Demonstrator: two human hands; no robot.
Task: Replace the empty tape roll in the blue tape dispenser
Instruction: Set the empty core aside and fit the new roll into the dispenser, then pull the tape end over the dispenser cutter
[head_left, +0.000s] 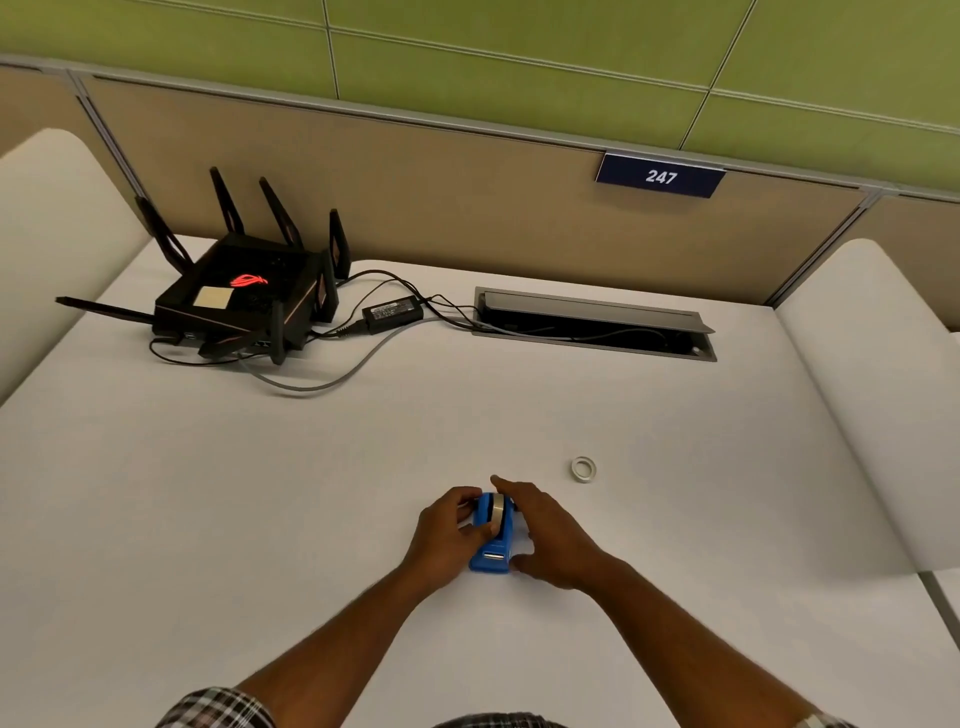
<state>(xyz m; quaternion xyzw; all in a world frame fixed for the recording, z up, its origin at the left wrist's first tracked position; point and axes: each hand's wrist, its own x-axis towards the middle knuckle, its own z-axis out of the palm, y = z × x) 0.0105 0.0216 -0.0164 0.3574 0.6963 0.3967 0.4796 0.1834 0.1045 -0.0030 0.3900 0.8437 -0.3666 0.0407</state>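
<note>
blue tape dispenser (491, 540) sits on counter (260, 493) near front edge, roll (497, 512) seated in it. your left hand (447, 535) curls round its left flank, thumb across top; right hand (545, 535) cups right flank, fingers fairly straight. small rigid plastic body, likely light and prone to sliding: take hold by flanks, clear of cutter end. loose tape ring (583, 468) lies just beyond, to right. router (244, 296) far left.

Bare forearms, a plaid sleeve (218, 709) and a wristwatch (815, 721).
</note>
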